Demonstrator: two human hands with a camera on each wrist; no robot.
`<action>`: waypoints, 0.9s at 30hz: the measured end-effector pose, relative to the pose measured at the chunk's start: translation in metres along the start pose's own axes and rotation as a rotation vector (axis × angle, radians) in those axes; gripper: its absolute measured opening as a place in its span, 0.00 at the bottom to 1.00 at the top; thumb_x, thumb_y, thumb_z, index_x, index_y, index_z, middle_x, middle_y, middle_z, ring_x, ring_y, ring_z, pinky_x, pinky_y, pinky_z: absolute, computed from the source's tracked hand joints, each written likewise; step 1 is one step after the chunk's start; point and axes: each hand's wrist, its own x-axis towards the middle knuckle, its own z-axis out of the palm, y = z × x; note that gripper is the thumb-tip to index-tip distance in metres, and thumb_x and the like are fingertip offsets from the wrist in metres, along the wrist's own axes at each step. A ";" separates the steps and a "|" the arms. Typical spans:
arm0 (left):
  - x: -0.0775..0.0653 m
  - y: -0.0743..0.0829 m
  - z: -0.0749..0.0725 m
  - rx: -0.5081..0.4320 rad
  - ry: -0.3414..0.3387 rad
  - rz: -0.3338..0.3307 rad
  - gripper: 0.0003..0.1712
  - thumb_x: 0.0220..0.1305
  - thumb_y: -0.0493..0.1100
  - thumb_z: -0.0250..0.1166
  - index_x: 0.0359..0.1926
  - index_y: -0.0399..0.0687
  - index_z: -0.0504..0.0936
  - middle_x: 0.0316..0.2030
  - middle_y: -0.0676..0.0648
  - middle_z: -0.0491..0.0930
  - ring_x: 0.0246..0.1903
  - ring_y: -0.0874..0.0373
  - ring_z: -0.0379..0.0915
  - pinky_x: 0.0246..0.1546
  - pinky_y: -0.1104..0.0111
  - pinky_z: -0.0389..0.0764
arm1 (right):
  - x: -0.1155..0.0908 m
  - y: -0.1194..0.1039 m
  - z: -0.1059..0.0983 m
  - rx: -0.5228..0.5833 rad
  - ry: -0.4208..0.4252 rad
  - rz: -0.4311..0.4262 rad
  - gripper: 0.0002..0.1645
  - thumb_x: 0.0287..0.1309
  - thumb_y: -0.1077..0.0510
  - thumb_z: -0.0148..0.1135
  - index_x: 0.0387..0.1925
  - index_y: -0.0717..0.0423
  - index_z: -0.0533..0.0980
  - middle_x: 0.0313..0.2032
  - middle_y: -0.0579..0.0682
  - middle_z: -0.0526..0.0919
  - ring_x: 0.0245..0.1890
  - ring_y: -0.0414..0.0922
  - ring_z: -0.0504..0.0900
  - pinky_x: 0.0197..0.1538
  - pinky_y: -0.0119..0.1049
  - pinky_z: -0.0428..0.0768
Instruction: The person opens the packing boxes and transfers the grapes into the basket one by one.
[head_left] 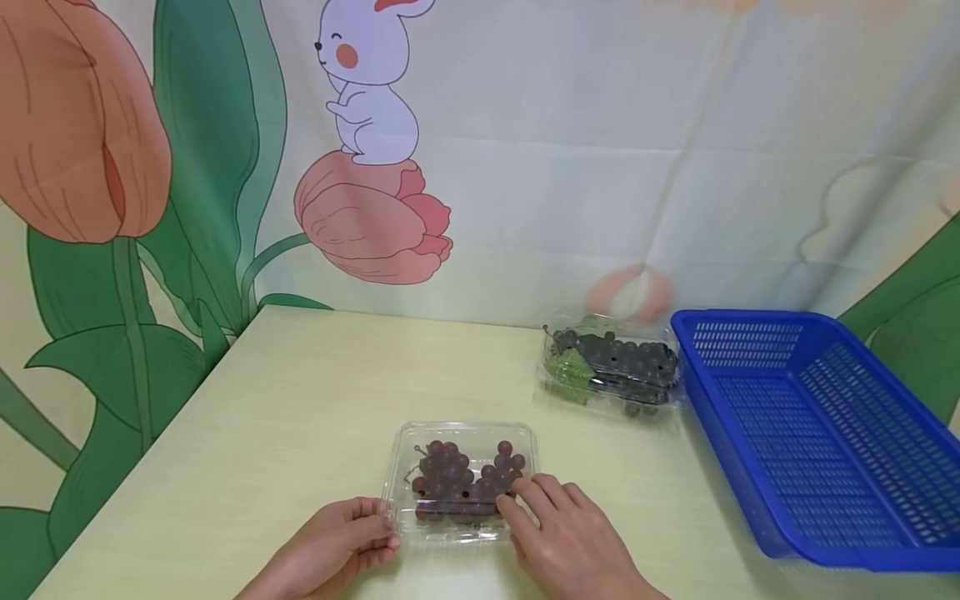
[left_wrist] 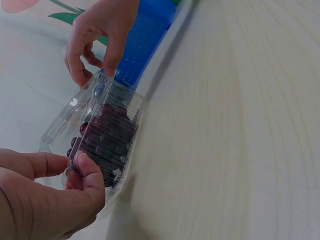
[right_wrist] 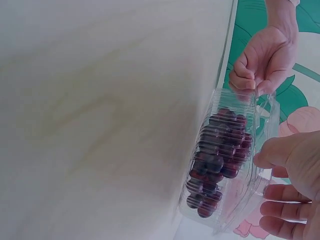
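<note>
A clear plastic clamshell box (head_left: pixel 465 427) stands on the table in front of me, with dark red grapes (head_left: pixel 447 477) inside. Its lid lies over the fruit; whether the front edge is fastened I cannot tell. At the front left corner my left hand (head_left: pixel 337 542) pinches the plastic rim between thumb and fingers, as the left wrist view shows. My right hand (head_left: pixel 572 533) is at the front right, its thumb (right_wrist: pixel 272 152) touching the rim and its fingers (right_wrist: pixel 285 210) spread over the lid. In the head view the right hand covers that corner.
Behind to the right, a second clear box (head_left: pixel 555 400) holds black grapes (head_left: pixel 626 358) and a green leaf. A blue plastic basket (head_left: pixel 720 433) stands along the right side. The light wooden table (head_left: pixel 300 392) ends at a printed curtain (head_left: pixel 562 167).
</note>
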 end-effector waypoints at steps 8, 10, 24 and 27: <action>0.001 0.000 -0.004 0.008 -0.012 0.004 0.12 0.73 0.29 0.54 0.52 0.23 0.65 0.39 0.43 0.75 0.38 0.57 0.77 0.41 0.70 0.83 | -0.004 0.006 -0.001 0.022 -0.017 0.013 0.26 0.48 0.56 0.77 0.50 0.54 0.80 0.46 0.50 0.82 0.43 0.47 0.80 0.39 0.40 0.83; 0.001 0.000 -0.004 0.007 -0.018 0.004 0.11 0.73 0.29 0.54 0.51 0.25 0.66 0.39 0.43 0.75 0.38 0.57 0.77 0.42 0.70 0.82 | -0.005 0.007 -0.001 0.031 -0.023 0.019 0.25 0.48 0.58 0.76 0.50 0.54 0.80 0.46 0.50 0.81 0.43 0.47 0.80 0.39 0.40 0.83; 0.001 0.000 -0.007 0.017 -0.032 -0.018 0.12 0.74 0.30 0.55 0.52 0.24 0.67 0.40 0.42 0.76 0.39 0.56 0.77 0.43 0.69 0.82 | -0.011 0.011 0.007 0.064 0.047 0.035 0.30 0.72 0.57 0.26 0.44 0.61 0.79 0.41 0.52 0.79 0.38 0.47 0.80 0.34 0.36 0.81; 0.001 0.000 -0.006 0.025 -0.032 -0.015 0.12 0.74 0.30 0.55 0.52 0.23 0.67 0.40 0.43 0.76 0.39 0.57 0.77 0.43 0.69 0.82 | -0.010 0.011 0.008 0.053 0.050 0.017 0.27 0.73 0.57 0.32 0.43 0.62 0.79 0.41 0.53 0.80 0.39 0.47 0.80 0.37 0.36 0.82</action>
